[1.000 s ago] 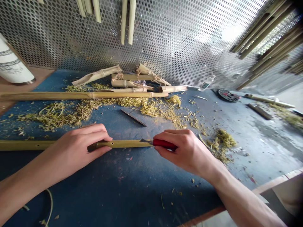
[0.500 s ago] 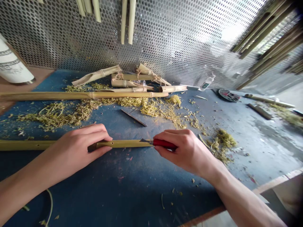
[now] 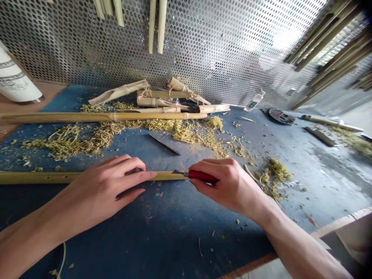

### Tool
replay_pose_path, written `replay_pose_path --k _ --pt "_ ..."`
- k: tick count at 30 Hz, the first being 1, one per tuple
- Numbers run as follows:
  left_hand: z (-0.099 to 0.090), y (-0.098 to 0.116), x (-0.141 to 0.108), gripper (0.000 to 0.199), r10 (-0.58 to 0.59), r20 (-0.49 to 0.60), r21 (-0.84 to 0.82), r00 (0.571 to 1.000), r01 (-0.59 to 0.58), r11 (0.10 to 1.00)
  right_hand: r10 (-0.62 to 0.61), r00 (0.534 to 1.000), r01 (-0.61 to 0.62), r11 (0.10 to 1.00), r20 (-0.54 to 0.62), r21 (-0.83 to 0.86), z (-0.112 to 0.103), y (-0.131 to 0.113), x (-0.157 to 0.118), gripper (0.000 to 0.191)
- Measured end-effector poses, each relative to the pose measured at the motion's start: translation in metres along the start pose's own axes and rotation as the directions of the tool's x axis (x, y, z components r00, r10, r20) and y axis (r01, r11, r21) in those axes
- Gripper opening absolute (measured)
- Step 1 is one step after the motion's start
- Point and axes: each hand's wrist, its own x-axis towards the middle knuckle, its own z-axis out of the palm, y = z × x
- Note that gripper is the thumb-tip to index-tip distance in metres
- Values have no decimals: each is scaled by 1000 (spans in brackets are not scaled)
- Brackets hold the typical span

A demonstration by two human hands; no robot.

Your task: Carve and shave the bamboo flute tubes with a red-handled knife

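Note:
A slim bamboo tube (image 3: 167,175) with small holes near its left part lies across the front of the blue bench top. My left hand (image 3: 107,182) rests over it with the fingers stretched and loose; the index fingertip touches the tube, and the thumb is apart from it on the near side. In my right hand (image 3: 225,180) is a small carving knife (image 3: 202,176) with a red handle, gripped in closed fingers. Its short metal blade points left and lies at the tube's right part. The tube's end is hidden near the right hand.
Behind lie a longer bamboo pole (image 3: 69,117), cut bamboo pieces (image 3: 162,102) and heaps of shavings (image 3: 186,133). A thin dark metal tool (image 3: 164,144) sits just beyond the hands. Farther right are a clear bottle (image 3: 255,101) and a dark round object (image 3: 281,117). Perforated metal sheet (image 3: 203,50) backs the bench.
My left hand has loosened its pinch on the bamboo tube and shifted slightly right, fingers now extended. A second hole shows left of it. My right hand and the knife stay almost in place.

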Motion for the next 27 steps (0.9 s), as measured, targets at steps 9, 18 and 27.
replay_pose_path --k 9,18,27 --pt "3 -3 -3 38 -22 23 -75 1000 24 997 -4 1000 4 1000 -1 1 0 0 0 10" --pt "12 -8 -1 28 -163 27 -305 986 163 938 10 997 1 990 82 -140 -8 -16 2 19" --pt "11 0 8 31 -281 -2 -324 960 265 908 -28 967 85 973 255 -213 -26 -22 23 18"
